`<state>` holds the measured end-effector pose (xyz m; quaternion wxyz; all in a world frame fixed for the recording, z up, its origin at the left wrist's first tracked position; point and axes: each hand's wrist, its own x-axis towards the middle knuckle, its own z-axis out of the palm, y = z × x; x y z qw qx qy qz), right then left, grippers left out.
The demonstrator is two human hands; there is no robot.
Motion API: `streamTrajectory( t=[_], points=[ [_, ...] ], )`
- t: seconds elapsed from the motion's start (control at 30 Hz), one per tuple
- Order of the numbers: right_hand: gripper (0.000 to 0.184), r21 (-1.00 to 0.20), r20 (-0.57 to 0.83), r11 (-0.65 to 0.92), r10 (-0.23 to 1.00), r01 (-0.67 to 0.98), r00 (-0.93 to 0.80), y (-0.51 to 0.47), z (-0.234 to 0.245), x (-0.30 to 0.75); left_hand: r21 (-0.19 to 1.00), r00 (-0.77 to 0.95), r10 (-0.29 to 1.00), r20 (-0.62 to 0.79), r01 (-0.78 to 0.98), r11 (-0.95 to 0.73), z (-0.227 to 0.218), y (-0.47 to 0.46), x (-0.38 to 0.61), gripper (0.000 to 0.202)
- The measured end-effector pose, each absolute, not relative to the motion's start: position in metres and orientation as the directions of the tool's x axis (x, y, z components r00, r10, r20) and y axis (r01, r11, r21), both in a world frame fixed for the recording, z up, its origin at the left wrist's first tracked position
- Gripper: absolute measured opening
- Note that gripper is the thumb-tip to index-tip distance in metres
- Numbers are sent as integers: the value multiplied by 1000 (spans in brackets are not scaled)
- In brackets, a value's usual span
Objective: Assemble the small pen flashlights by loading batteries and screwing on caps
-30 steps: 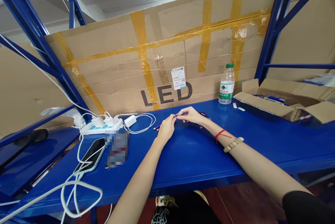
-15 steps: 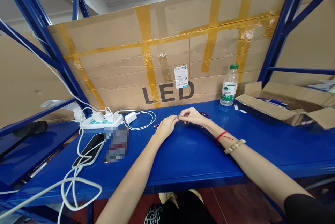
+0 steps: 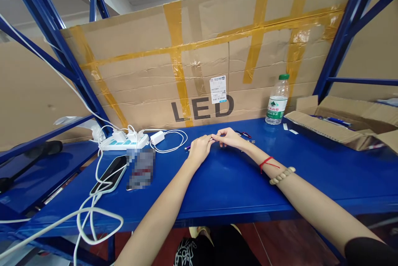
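My left hand (image 3: 200, 148) is closed above the blue shelf top, knuckles up, its fingertips meeting those of my right hand. My right hand (image 3: 228, 138) pinches with thumb and forefinger at a small thin piece between the two hands. My fingers cover most of it, so I cannot make out its kind. A slim purple pen-like end (image 3: 187, 148) shows at the outer side of my left hand; whether it is held or lies on the shelf I cannot tell. Just beyond my right wrist lie a dark red looped item (image 3: 246, 135) and small metallic bits (image 3: 252, 141).
A power strip (image 3: 124, 143) with white cables, a phone (image 3: 109, 175) and a blurred-out flat item (image 3: 142, 170) are on the left. On the right stand a water bottle (image 3: 277, 100) and an open carton (image 3: 336, 127) with blue pen-like items. Cardboard (image 3: 139, 88) walls the back.
The camera view has shifted slightly. Both hands stay together; the fingers have moved a little around the small piece, and more of the items behind my right wrist shows.
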<state>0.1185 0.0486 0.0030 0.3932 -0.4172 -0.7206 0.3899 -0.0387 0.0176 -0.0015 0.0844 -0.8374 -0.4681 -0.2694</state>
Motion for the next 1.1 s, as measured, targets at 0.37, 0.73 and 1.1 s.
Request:
streamTrajectory(
  t=[0.37, 0.73, 1.1],
  points=[
    [38, -768, 407, 508, 857, 389, -316, 51, -4, 112, 216, 326, 811, 487, 854, -473, -1, 16, -38, 23],
    [27, -401, 458, 530, 822, 747, -337, 26, 18, 107, 303, 278, 852, 444, 848, -434, 2, 10, -42, 24],
    [27, -433, 466, 506, 834, 746, -295, 26, 10, 107, 225, 300, 876, 377, 888, -401, 6, 7, -46, 28]
  ],
)
